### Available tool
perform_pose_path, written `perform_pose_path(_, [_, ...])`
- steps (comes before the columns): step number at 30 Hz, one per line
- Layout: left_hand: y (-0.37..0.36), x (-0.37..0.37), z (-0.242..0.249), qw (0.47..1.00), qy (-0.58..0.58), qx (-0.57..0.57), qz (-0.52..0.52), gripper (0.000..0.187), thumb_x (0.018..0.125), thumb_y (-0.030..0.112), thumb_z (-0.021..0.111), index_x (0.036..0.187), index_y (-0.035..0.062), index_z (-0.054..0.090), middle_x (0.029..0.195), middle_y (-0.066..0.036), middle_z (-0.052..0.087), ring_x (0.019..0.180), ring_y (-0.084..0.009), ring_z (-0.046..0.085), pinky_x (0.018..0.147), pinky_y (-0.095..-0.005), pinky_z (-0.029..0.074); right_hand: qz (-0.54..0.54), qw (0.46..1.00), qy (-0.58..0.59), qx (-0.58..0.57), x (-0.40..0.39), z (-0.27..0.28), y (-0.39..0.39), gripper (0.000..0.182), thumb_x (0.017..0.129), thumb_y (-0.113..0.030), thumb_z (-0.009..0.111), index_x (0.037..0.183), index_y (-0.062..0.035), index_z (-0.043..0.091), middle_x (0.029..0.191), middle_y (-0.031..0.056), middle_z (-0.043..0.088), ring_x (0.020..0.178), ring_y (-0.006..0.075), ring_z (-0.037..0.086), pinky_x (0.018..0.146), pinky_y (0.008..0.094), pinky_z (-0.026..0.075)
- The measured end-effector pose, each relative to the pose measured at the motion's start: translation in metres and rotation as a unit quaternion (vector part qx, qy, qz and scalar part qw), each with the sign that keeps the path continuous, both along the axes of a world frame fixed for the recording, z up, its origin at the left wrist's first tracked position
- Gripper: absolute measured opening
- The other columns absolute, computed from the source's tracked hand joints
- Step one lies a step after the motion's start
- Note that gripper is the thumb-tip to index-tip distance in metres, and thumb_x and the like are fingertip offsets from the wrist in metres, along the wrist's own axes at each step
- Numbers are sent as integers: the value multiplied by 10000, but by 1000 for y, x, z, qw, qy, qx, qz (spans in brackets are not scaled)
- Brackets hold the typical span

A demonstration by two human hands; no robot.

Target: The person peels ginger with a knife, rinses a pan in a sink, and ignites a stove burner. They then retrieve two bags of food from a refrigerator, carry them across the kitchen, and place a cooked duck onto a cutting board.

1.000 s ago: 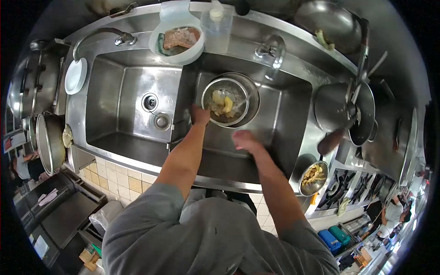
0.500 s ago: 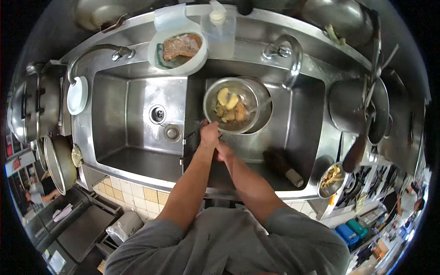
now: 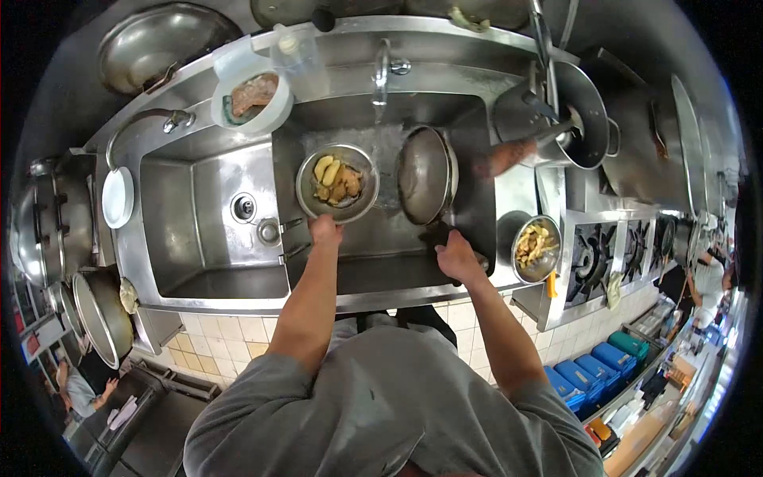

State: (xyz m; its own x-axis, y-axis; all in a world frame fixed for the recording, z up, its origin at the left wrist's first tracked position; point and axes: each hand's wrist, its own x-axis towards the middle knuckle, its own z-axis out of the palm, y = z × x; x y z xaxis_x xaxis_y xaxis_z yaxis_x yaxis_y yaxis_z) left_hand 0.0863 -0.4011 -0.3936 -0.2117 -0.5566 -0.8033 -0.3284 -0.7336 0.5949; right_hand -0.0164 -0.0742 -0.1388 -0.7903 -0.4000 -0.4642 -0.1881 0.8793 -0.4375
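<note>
My left hand (image 3: 325,230) grips the near rim of a round metal bowl (image 3: 303,197), held over the right sink basin. Yellow and brown chunks of food (image 3: 338,181) lie in it. To the right, my right hand (image 3: 459,257) is closed on the dark handle of a metal pan (image 3: 421,171). The pan is tipped on its side inside the same basin, apart from the bowl. A brush end (image 3: 482,261) shows just beyond my right hand; the rest of it is hidden.
A faucet (image 3: 381,71) hangs over the right basin. On the right counter stand a bowl of yellowish pieces (image 3: 536,245) and a large pot (image 3: 590,111) with long-handled tools. A white tub (image 3: 274,111) sits behind the divider. Stove burners (image 3: 588,258) lie farther right.
My hands have moved apart. The bowl has shifted left, away from the pan that was behind it, and my right hand has swung the pan right and tipped it. My view has shifted right.
</note>
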Motion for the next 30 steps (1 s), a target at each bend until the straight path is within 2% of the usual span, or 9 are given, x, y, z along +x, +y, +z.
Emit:
perform_pose_path(2, [-19, 49, -157, 977, 26, -111, -178, 499, 910, 220, 636, 1356, 54, 487, 1302, -152, 566, 1192, -316, 562, 959, -497, 497, -65, 995, -63, 49, -2, 39, 10, 321, 921, -155, 556, 1120, 79, 463, 1030, 351, 640, 1020, 514, 616, 866, 562, 494])
perform_pose_path(5, [-11, 52, -163, 919, -66, -206, -328, 525, 892, 265, 669, 1321, -4, 529, 1294, -171, 586, 1199, -305, 573, 989, -449, 486, -78, 992, -65, 73, -3, 89, 21, 364, 931, -176, 555, 1172, 67, 429, 1004, 350, 645, 994, 504, 630, 864, 566, 491])
perform_pose_path(9, [22, -13, 23, 984, -126, 115, 52, 499, 850, 308, 718, 1221, -11, 618, 1206, -176, 648, 1152, -301, 609, 987, -416, 478, -93, 994, -16, 57, 12, 126, 38, 407, 940, -200, 560, 1231, 58, 440, 972, 318, 665, 949, 499, 640, 835, 568, 497])
perform_pose_path(11, [14, -33, 37, 924, -257, -119, -256, 513, 825, 307, 753, 1222, 6, 628, 1197, -177, 659, 1122, -310, 627, 962, -417, 489, -115, 992, -17, 40, 17, 139, 45, 452, 921, -184, 591, 1278, 56, 452, 973, 315, 665, 937, 492, 642, 820, 565, 502])
perform_pose_path(14, [46, -123, 161, 959, -108, -245, -94, 479, 806, 288, 773, 1174, 11, 641, 1115, -166, 669, 1057, -296, 640, 932, -444, 507, -120, 992, -17, -21, 29, 134, 61, 457, 899, -162, 620, 1266, 57, 460, 969, 316, 662, 939, 495, 637, 831, 562, 502])
perform_pose_path(18, [28, -245, 208, 932, 304, 180, -80, 286, 936, 107, 607, 1174, -42, 554, 1135, -206, 546, 1032, -380, 575, 802, -491, 569, -92, 989, -18, -117, 35, 125, 64, 386, 872, -116, 637, 1190, 53, 499, 971, 323, 654, 968, 516, 614, 818, 541, 501])
perform_pose_path(22, [41, -237, 293, 947, 273, 112, -128, 338, 950, 234, 609, 1142, -43, 583, 1057, -199, 599, 951, -324, 606, 778, -459, 566, -223, 920, -234, -222, 29, 126, 33, 210, 907, -142, 617, 972, 44, 545, 839, 189, 665, 694, 280, 661, 684, 420, 508])
perform_pose_path(25, [80, -150, 338, 853, -12, -197, -483, 642, 887, 641, 560, 671, 38, 601, 534, -57, 526, 465, -189, 529, 471, -353, 434, -252, 888, -260, -283, 33, 95, -3, 201, 940, -174, 585, 914, 22, 548, 754, 107, 631, 613, 165, 597, 595, 347, 478])
perform_pose_path(30, [112, -32, 338, 888, 39, 75, -452, 523, 843, 498, 718, 1055, 26, 644, 937, -97, 672, 781, -226, 648, 679, -357, 510, 9, 953, -130, -274, 57, 3, -71, 299, 1005, -248, 505, 1043, 40, 576, 853, 129, 648, 680, 170, 644, 610, 330, 523])
